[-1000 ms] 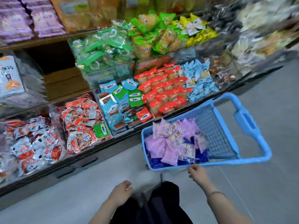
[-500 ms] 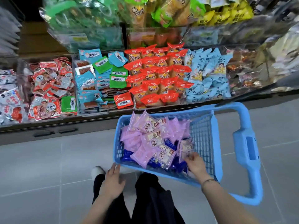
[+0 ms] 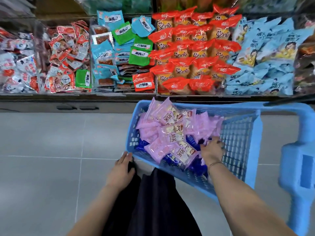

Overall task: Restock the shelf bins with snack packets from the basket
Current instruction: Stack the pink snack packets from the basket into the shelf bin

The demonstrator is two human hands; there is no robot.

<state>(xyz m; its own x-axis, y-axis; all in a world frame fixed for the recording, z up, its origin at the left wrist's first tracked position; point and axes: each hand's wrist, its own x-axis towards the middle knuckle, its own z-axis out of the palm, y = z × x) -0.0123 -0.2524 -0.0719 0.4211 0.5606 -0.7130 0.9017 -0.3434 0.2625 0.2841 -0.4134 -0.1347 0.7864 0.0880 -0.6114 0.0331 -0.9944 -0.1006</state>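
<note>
One blue basket (image 3: 242, 167) is counted, its pink snack packets (image 3: 168, 116) heaped too thickly to be numbered. Above the basket, six shelf bins (image 3: 110, 90) are made out, with four green packets (image 3: 125, 32) and one flat red packet (image 3: 144, 82) among them. Two dark handles (image 3: 66, 108) are seen to the left of the basket.

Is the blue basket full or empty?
Partly full. The blue basket holds pink packets and dark blue packets piled at one end; its mesh near the handle is bare.
</note>
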